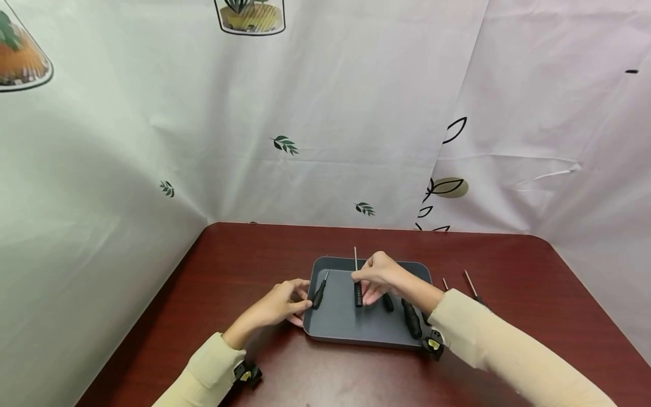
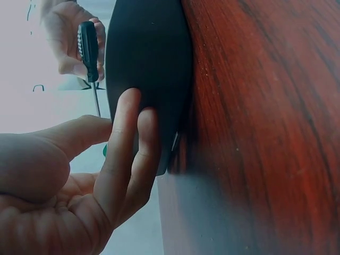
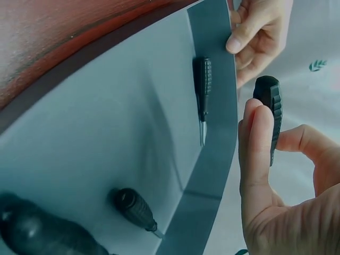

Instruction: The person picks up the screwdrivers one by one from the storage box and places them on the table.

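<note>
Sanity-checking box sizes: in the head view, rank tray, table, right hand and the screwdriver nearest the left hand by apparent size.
1. Table
2. Tray
3. Right hand
4. Screwdriver nearest the left hand

Even head-view light; pale glare on tabletop (image 1: 325, 377); bluish wrist views

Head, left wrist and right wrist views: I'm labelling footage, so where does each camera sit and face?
Head: on the head, facing forward and down at the tray; left grip, right grip and sleeves show.
Left wrist: on that wrist, facing the tray's outside; both grips show.
Right wrist: likewise, facing the tray's inside; both grips.
Wrist views share the held screwdriver.
</note>
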`<state>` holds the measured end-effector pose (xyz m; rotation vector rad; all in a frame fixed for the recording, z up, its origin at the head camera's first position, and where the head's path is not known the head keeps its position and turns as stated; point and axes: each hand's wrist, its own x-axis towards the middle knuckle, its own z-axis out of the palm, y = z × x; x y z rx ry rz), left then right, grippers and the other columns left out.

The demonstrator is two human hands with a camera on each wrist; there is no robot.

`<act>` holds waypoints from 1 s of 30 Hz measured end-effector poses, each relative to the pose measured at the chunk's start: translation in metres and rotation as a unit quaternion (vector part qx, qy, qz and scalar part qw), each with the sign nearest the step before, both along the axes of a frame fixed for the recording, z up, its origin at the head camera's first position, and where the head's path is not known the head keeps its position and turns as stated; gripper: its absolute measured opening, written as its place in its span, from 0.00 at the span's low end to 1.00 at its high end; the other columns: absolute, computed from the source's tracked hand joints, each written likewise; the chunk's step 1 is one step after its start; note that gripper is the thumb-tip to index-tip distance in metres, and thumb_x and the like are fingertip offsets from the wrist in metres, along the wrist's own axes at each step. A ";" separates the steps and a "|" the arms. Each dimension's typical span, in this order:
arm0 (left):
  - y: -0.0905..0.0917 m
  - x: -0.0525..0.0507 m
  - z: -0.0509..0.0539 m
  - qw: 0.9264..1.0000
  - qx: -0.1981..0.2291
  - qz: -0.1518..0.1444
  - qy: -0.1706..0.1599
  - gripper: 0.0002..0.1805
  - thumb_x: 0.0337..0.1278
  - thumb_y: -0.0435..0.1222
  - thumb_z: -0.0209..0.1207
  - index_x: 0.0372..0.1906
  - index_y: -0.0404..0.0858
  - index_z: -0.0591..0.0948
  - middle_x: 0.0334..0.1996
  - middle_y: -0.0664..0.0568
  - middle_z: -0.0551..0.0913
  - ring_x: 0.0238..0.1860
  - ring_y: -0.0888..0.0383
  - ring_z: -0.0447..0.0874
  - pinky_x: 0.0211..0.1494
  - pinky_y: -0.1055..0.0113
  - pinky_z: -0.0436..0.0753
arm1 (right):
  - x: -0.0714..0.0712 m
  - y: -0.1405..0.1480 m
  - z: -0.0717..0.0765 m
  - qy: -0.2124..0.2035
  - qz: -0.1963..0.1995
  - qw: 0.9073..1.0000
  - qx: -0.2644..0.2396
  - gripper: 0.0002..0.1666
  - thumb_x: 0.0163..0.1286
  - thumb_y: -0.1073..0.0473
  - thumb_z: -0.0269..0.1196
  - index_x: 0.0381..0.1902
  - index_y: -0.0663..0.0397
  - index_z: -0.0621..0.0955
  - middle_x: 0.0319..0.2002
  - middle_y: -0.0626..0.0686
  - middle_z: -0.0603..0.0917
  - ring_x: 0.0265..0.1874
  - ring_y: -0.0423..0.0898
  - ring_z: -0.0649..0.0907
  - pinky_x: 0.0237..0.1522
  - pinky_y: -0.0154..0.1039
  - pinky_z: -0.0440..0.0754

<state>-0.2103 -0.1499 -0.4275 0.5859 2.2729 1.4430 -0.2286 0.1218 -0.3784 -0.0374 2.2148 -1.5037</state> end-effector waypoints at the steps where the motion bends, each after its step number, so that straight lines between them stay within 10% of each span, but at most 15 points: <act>1: 0.000 0.000 0.000 1.000 0.001 0.000 -0.003 0.29 0.66 0.26 0.59 0.67 0.17 0.63 0.40 0.42 0.77 0.26 0.51 0.86 0.29 0.59 0.90 | 0.000 0.002 0.000 0.000 0.001 1.000 0.000 0.13 0.67 0.64 0.63 0.25 0.68 0.80 0.18 0.61 0.83 0.13 0.47 0.85 0.21 0.41 0.89; 30: 0.000 0.001 0.001 1.000 -0.002 0.002 -0.006 0.29 0.67 0.26 0.59 0.67 0.18 0.63 0.40 0.41 0.77 0.28 0.49 0.87 0.29 0.60 0.90 | 0.012 0.069 0.012 0.013 0.010 1.000 0.024 0.13 0.69 0.62 0.61 0.26 0.68 0.78 0.18 0.59 0.83 0.15 0.48 0.85 0.24 0.44 0.90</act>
